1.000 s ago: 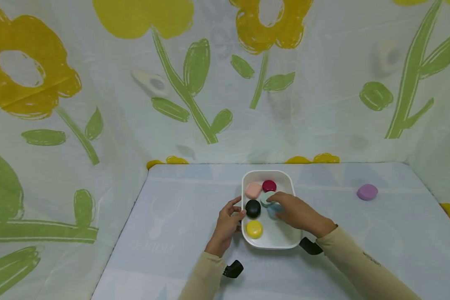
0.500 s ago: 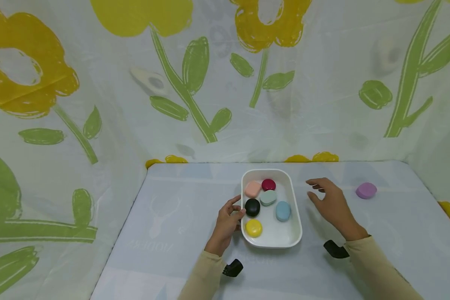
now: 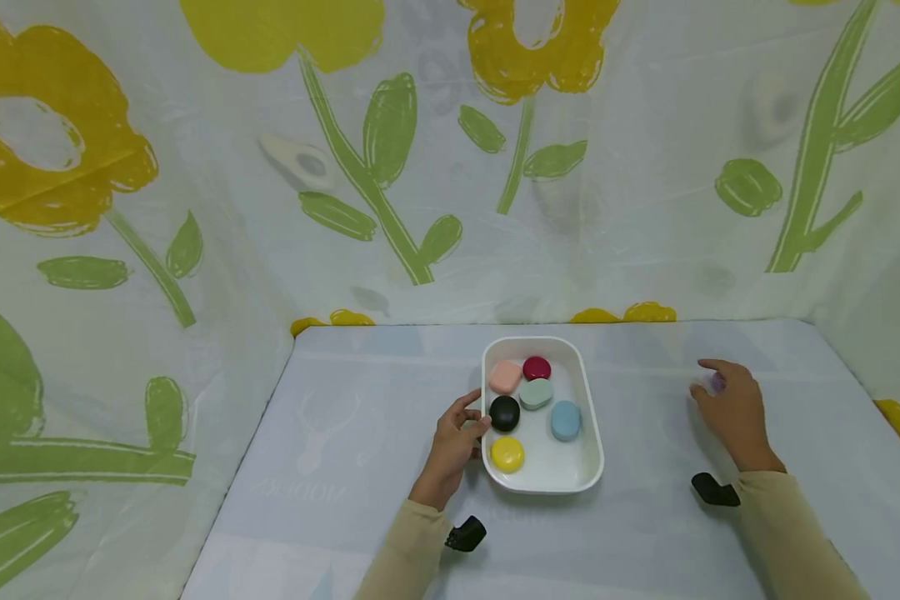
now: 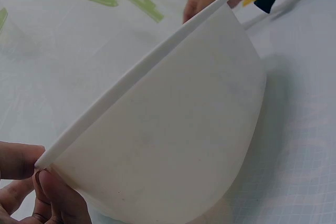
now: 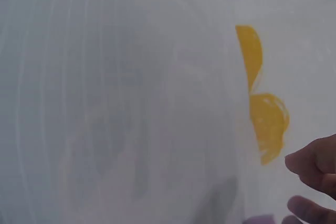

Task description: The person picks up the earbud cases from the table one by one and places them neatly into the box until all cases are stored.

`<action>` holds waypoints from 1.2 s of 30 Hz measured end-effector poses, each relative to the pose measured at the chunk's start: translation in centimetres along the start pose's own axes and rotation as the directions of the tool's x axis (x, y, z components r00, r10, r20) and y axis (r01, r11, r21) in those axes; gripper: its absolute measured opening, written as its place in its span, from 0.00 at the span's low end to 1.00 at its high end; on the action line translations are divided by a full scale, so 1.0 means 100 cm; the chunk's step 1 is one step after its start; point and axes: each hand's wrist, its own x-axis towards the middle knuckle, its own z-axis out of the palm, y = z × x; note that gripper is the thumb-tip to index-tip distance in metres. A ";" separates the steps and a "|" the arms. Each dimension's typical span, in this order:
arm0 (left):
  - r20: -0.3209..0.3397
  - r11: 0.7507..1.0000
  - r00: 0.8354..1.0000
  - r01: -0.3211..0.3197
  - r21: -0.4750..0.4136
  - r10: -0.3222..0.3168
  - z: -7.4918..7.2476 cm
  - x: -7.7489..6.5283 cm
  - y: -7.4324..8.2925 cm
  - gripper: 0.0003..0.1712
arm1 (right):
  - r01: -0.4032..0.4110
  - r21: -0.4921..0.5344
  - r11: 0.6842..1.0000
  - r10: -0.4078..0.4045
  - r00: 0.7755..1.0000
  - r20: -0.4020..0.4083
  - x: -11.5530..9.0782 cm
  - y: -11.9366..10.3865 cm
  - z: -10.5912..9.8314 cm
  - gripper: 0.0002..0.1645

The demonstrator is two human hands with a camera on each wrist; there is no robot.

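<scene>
My left hand [image 3: 453, 446] pinches the left rim of a white, deep, rounded container [image 3: 555, 479] between thumb and fingers. In the left wrist view the container [image 4: 168, 108] looks tilted beside the fingertips. Inside lie smooth rounded pieces: pink [image 3: 505, 377], dark red [image 3: 537, 368], pale green [image 3: 536, 394], black [image 3: 505, 413], blue [image 3: 566, 421] and yellow [image 3: 507, 454]. At the right, my right hand [image 3: 738, 412] is around a purple piece [image 3: 718, 382], thumb and fingers spread apart and partly hiding it. The right wrist view has only a sliver of purple [image 5: 261, 219] below the fingers.
A pale printed cloth covers the table [image 3: 345, 433]. Behind it and at both sides hang white curtains [image 3: 630, 242] with yellow flowers and green leaves. Black wrist devices [image 3: 466, 534] sit under both sleeves.
My right hand has left the blue piece in the container and moved right to the purple piece. The left hand stays on the rim.
</scene>
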 end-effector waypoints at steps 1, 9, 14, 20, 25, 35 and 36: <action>-0.001 1.000 1.000 0.003 -0.002 -0.003 0.000 0.000 0.000 0.31 | -0.006 -0.003 1.000 0.006 1.000 -0.004 0.001 0.004 -0.001 0.25; 0.000 1.000 1.000 0.004 -0.008 -0.004 0.001 0.000 0.000 0.32 | 0.002 -0.089 0.996 -0.002 1.000 -0.008 0.007 0.023 -0.001 0.29; 0.001 1.000 1.000 0.002 -0.008 -0.002 0.001 -0.001 0.000 0.32 | 0.019 -0.164 0.986 -0.014 1.000 0.028 0.012 0.024 -0.006 0.27; 0.003 1.000 1.000 0.007 -0.010 -0.007 0.001 -0.002 0.001 0.32 | 0.008 -0.234 0.972 0.002 0.999 0.046 0.012 0.027 -0.012 0.25; 0.005 1.000 1.000 0.010 -0.010 -0.010 0.002 -0.002 0.001 0.31 | -0.049 -0.309 0.950 0.072 0.996 0.062 0.010 0.029 -0.016 0.24; -0.006 1.000 1.000 -0.002 -0.006 0.002 0.001 0.000 -0.001 0.31 | 0.051 -0.272 0.961 -0.032 0.997 0.077 0.005 0.028 -0.022 0.24; -0.005 1.000 1.000 -0.004 -0.007 0.004 0.000 0.000 -0.002 0.31 | 0.050 -0.265 0.963 -0.028 0.996 0.087 0.004 0.027 -0.022 0.25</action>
